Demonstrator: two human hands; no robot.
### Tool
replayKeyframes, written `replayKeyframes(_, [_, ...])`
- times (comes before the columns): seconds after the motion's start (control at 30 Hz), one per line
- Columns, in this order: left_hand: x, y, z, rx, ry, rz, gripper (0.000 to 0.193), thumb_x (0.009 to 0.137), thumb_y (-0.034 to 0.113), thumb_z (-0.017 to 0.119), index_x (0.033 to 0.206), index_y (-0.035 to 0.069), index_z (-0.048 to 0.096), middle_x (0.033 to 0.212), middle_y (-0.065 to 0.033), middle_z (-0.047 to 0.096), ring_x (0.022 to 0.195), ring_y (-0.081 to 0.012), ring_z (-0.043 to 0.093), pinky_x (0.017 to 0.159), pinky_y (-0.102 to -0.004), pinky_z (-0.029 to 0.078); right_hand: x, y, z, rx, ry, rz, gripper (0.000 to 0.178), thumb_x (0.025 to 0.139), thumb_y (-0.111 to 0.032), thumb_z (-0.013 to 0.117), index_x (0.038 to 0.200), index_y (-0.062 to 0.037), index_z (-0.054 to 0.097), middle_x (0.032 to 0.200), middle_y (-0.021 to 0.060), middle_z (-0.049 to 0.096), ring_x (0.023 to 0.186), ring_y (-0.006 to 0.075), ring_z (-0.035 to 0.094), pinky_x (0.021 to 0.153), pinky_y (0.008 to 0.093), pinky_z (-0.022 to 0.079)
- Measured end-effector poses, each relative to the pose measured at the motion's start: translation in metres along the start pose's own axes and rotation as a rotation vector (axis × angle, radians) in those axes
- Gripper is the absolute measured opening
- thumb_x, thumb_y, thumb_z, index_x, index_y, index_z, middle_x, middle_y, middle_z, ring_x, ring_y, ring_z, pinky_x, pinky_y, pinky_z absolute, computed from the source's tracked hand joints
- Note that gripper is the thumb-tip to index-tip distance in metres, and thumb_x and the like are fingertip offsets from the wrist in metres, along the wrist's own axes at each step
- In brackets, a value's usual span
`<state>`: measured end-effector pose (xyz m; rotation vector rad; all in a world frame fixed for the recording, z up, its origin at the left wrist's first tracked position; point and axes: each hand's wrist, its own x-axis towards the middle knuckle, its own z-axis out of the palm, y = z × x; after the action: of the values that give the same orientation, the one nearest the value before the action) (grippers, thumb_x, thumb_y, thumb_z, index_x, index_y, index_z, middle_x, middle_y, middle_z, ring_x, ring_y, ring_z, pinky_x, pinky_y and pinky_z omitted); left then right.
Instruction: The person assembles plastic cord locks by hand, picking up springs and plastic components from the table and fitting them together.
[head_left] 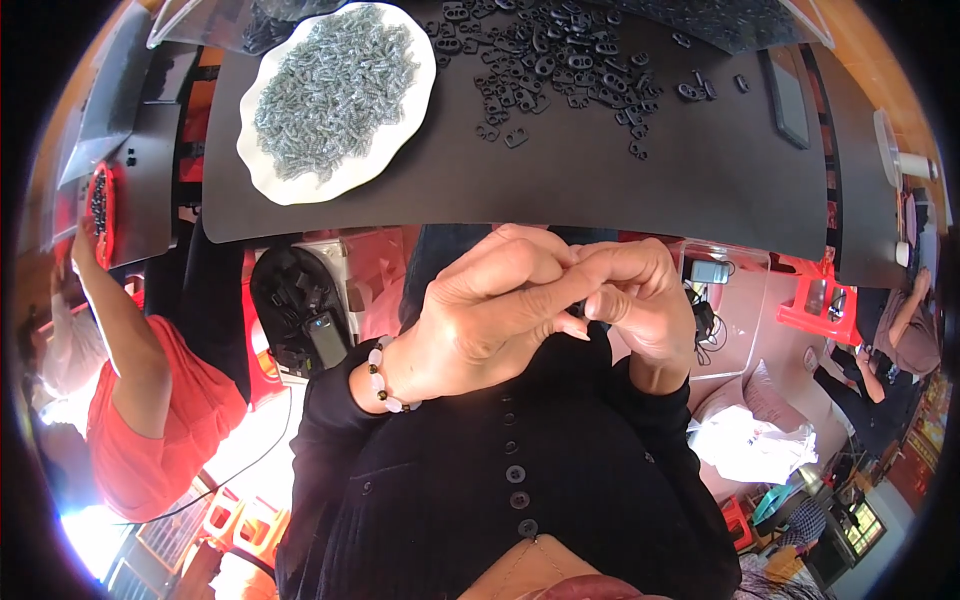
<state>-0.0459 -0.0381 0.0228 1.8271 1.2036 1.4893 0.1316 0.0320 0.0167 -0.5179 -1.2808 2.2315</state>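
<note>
Both hands meet in front of my chest, just below the table's near edge. My left hand [490,300], with a beaded bracelet [378,372] at its wrist, has its fingers closed, the tips pressed against those of the other hand. My right hand [645,295] is also closed in a pinch, thumb bent inward. What lies between the fingertips is hidden. Ahead on the table, a white wavy-rimmed dish [425,75] holds a heap of small metal springs [335,90]. To its right, many small black plastic pieces with holes [555,65] lie scattered.
A dark phone [787,98] rests at the dark table's [690,190] right side. Clear plastic bins [730,25] stand along the back. On the left, a person in a red shirt [165,420] reaches to a red tray [103,205]. A black bag [300,310] sits below the table.
</note>
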Motion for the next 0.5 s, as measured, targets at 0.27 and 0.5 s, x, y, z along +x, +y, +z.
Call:
replayKeyframes(0.27, [0.010,-0.003,-0.005,-0.036,0.050,-0.067,0.039,0.066,0.006,0.082,0.104,0.001,0.072,0.085,-0.0061,0.059,0.085,-0.0220,0.064,0.069,-0.0309,0.052,0.005,0.008,0.006,0.219,0.099,0.008,0.034,0.089,-0.021,0.069,0.110,0.0046,0.067,0.086,0.0068,0.067,0.074,0.0101,0.058,0.069,0.0238,0.048])
replayKeyframes(0.5, [0.044,0.005,-0.057,0.480,0.175,0.073,0.039,0.059,0.012,0.087,0.095,0.005,0.074,0.084,-0.0057,0.064,0.078,-0.0188,0.064,0.064,-0.0283,0.051,0.006,-0.004,0.001,-0.147,0.160,-0.114,0.035,0.096,-0.024,0.060,0.118,0.0018,0.064,0.089,0.0042,0.065,0.076,0.0086,0.055,0.071,0.0217,0.045])
